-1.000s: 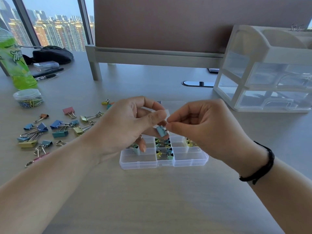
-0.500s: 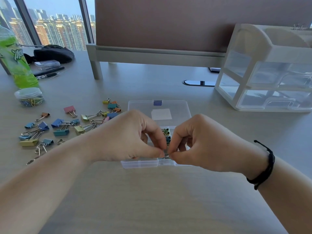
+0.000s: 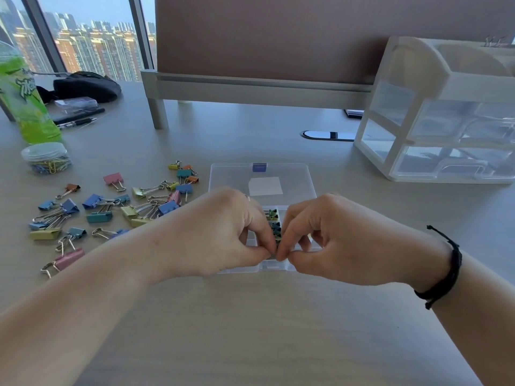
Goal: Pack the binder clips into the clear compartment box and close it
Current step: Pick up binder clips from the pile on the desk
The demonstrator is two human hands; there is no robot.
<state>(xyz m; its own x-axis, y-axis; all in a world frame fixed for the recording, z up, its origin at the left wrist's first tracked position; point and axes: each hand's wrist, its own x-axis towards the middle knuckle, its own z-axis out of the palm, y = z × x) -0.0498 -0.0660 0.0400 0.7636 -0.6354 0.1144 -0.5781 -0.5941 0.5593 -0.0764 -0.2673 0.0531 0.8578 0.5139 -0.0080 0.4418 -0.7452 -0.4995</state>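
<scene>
The clear compartment box lies open in the middle of the desk, its lid flat behind it with a blue latch. Small binder clips fill its middle compartments. My left hand and my right hand meet over the box's front middle compartment, fingertips pinched together on a small binder clip that is almost hidden between them. Several loose coloured binder clips lie scattered on the desk to the left of the box.
A white drawer organiser stands at the back right. At far left are a green bottle, a round tub of paper clips, pens and a black pouch. A partition foot stands behind the clips.
Both hands came down from above the box, where they held a blue clip, to the front middle compartment. Since half a second ago they have barely moved.
</scene>
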